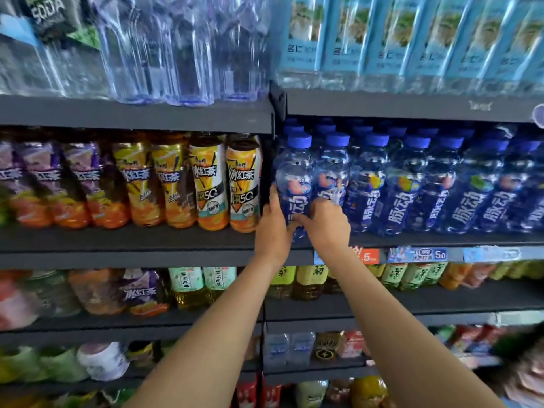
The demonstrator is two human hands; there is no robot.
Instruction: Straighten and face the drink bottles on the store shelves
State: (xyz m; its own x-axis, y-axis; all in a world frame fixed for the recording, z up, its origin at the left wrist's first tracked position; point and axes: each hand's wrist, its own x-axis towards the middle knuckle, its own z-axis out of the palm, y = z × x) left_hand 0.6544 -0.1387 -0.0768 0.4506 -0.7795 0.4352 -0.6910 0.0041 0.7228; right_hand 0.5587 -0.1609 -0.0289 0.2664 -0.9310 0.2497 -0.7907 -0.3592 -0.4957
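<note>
A row of blue sports-drink bottles (pixel 400 187) with blue caps fills the right half of the middle shelf (pixel 441 240). Both my hands are on the leftmost front bottle (pixel 294 178), which stands upright at the shelf's left end beside the black divider. My left hand (pixel 272 228) wraps its lower left side, thumb up along the label. My right hand (pixel 323 225) grips the bottle's lower right side and touches the second bottle (pixel 332 175). The bottle's base is hidden behind my fingers.
Iced-tea bottles (pixel 212 184) in yellow, orange and purple stand left of the divider. Clear water bottles (pixel 176 48) and light-blue labelled bottles (pixel 412 33) sit on the shelf above. Price tags (pixel 418 254) line the shelf edge. Lower shelves hold green-tea bottles (pixel 203 287).
</note>
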